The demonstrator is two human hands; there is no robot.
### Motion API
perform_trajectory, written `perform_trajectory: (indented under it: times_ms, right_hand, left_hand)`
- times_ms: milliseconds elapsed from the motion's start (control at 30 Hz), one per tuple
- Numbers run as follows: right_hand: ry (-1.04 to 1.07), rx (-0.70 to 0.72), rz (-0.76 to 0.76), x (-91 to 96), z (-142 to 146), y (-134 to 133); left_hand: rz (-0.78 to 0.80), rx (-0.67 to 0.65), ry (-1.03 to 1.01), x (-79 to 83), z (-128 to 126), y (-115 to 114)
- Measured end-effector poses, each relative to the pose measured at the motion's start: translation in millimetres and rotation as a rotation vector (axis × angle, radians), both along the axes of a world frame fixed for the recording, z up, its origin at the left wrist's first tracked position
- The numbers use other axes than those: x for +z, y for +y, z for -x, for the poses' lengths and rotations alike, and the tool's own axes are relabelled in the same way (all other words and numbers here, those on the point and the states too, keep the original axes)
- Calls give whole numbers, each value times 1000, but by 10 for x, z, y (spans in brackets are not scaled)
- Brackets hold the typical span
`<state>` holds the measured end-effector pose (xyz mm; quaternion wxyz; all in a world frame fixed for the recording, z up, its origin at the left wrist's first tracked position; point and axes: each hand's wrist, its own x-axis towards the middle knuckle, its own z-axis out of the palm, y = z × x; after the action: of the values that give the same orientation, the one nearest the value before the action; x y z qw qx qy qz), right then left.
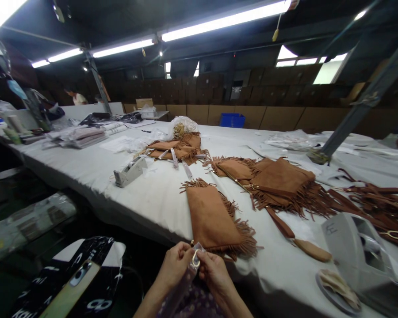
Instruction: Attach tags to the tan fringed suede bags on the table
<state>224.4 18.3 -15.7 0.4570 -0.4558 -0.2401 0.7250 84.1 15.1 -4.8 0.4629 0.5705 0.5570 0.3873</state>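
My left hand (174, 265) and my right hand (214, 269) meet at the table's near edge, both pinched on a gold metal ring (195, 258) wrapped in a strip of clear plastic film (185, 282). The ring is at the corner of a brown suede fringed bag (214, 221) that lies flat on the white table (146, 194) just beyond my fingers. The film hangs down toward my lap.
More fringed bags (278, 181) and brown straps (371, 203) lie to the right, with another pile (175, 148) further back. Tape dispensers stand at the right (361, 256) and left (131, 171). A phone (74, 282) rests on my lap. A person (75, 96) stands far back left.
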Motion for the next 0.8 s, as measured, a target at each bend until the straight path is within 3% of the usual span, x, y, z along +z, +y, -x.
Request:
perform_trajectory:
  times_ms: [67, 133, 233, 333, 500, 633, 800]
  right_hand:
    - [15, 2, 0, -52, 19, 9]
    - [10, 5, -9, -95, 32, 9]
    - [-46, -11, -23, -120, 44, 6]
    - [-98, -25, 12, -96, 57, 15]
    - [-135, -14, 94, -29, 79, 42]
    - [-112, -50, 146, -19, 82, 49]
    - [5, -28, 203, 33, -24, 47]
  left_hand:
    - [79, -132, -82, -52, 14, -32]
    - [142, -174, -171, -115, -13, -67]
    - [135, -4, -185, -173, -97, -118]
    - [-21, 132, -45, -140, -169, -168]
    - [-255, 156, 112, -52, -238, -259]
    - [-441, 217, 194, -166, -275, -309]
    - [-614, 131, 396, -283, -240, -330]
